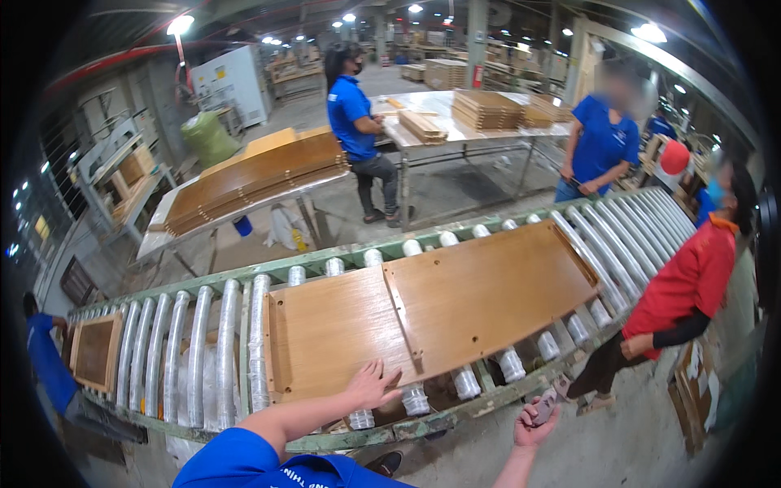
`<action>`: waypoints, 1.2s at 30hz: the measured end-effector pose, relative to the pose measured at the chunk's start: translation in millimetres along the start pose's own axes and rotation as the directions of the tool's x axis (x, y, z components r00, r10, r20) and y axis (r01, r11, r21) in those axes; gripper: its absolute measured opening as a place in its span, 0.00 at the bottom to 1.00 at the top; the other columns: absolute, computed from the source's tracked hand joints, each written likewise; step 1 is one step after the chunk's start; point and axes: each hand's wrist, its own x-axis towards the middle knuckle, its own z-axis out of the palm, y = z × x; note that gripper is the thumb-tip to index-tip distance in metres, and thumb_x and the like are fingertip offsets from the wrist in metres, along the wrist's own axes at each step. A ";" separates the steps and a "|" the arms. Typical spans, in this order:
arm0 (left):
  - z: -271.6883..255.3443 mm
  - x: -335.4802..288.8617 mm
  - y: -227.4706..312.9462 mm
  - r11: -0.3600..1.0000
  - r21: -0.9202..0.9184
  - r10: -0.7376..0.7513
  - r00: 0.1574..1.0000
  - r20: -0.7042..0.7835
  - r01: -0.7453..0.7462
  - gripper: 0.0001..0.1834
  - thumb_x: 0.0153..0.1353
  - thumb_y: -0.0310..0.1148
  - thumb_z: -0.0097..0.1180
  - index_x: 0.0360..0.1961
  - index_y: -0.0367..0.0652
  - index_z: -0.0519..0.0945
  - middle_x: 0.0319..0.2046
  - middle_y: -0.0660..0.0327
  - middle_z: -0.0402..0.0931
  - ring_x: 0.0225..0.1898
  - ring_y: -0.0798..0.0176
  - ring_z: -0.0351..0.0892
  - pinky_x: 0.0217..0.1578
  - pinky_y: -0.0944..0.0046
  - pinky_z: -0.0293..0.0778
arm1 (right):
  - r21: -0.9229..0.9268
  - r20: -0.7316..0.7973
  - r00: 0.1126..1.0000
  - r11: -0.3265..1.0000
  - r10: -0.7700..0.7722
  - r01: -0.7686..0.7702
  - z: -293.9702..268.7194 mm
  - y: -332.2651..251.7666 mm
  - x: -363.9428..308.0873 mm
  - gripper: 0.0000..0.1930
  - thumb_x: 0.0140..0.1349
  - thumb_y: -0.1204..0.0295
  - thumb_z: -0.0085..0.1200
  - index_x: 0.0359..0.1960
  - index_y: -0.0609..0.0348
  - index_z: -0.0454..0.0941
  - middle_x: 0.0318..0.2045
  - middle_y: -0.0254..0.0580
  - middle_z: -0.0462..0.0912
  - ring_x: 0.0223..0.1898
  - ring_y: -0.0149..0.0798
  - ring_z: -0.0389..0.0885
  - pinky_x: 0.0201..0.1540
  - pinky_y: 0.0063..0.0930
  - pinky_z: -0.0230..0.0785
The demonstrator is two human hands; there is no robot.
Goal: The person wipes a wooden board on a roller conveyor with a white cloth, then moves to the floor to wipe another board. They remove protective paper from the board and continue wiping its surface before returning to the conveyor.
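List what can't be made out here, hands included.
- Small grey item in the right hand: exact kind unclear in the head view; too small, partly covered by fingers.
- Left palm: hidden in the head view by the back of the left hand.
- Underside of the wooden panel: head view, hidden by its upper face.
- Far stack: head view, details too small.
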 end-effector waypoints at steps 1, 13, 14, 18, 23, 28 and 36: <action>-1.3 17.3 13.9 0.999 0.005 0.045 0.999 -0.025 -0.045 0.38 0.64 0.64 0.26 0.68 0.54 0.52 0.62 0.30 0.51 0.66 0.36 0.50 0.66 0.50 0.44 | -0.006 -0.025 1.000 1.000 -0.019 0.019 -4.9 -4.6 -12.8 0.23 0.62 0.49 0.47 0.47 0.56 0.74 0.37 0.44 0.80 0.24 0.34 0.71 0.14 0.20 0.59; -24.9 1.9 177.5 0.772 -0.211 0.464 0.758 -0.459 -0.600 0.28 0.59 0.44 0.52 0.58 0.43 0.67 0.53 0.53 0.71 0.60 0.49 0.62 0.61 0.48 0.53 | -0.033 0.106 0.968 0.972 -0.228 0.233 -42.3 -26.8 -222.1 0.23 0.65 0.63 0.37 0.63 0.35 0.63 0.49 0.38 0.77 0.35 0.37 0.76 0.28 0.27 0.68; -13.0 -22.3 185.9 0.670 -0.195 0.604 0.678 -0.419 -0.716 0.27 0.58 0.41 0.53 0.58 0.44 0.67 0.52 0.52 0.71 0.58 0.51 0.65 0.60 0.50 0.55 | -0.042 0.087 0.966 0.967 -0.245 0.249 -45.3 -31.3 -241.3 0.23 0.64 0.64 0.37 0.63 0.35 0.62 0.50 0.38 0.76 0.37 0.38 0.76 0.29 0.27 0.68; 54.7 -125.4 149.4 0.600 -0.111 0.769 0.609 -0.192 -0.792 0.15 0.60 0.41 0.51 0.45 0.47 0.73 0.32 0.56 0.74 0.38 0.53 0.74 0.42 0.53 0.69 | -0.014 0.033 0.993 0.993 -0.116 0.117 -63.2 -29.3 -288.0 0.22 0.65 0.58 0.38 0.61 0.35 0.64 0.44 0.41 0.79 0.28 0.36 0.77 0.23 0.26 0.67; 116.2 -293.6 96.3 0.966 -0.252 0.071 0.879 0.472 0.058 0.19 0.62 0.45 0.41 0.38 0.42 0.77 0.36 0.48 0.78 0.40 0.43 0.77 0.40 0.47 0.73 | 0.016 -0.003 0.997 0.997 -0.071 0.071 -81.6 -51.0 -342.8 0.22 0.66 0.53 0.40 0.61 0.36 0.65 0.37 0.41 0.81 0.22 0.34 0.75 0.19 0.22 0.64; 123.6 -456.6 85.8 0.928 0.039 -0.274 0.606 0.747 0.371 0.23 0.60 0.51 0.42 0.49 0.50 0.79 0.48 0.51 0.76 0.51 0.50 0.75 0.52 0.55 0.70 | 0.043 0.029 0.996 0.996 -0.081 0.080 -87.4 -112.9 -387.3 0.23 0.66 0.53 0.40 0.61 0.39 0.65 0.36 0.41 0.81 0.23 0.34 0.74 0.19 0.22 0.63; 147.6 -358.0 258.2 0.920 -0.258 -0.194 0.915 0.354 0.295 0.18 0.60 0.31 0.42 0.53 0.47 0.68 0.40 0.41 0.77 0.42 0.39 0.76 0.42 0.45 0.71 | -0.118 -0.114 0.926 0.931 -0.359 0.346 -93.7 -282.7 -464.0 0.19 0.67 0.56 0.38 0.56 0.43 0.70 0.35 0.40 0.79 0.27 0.37 0.73 0.20 0.24 0.64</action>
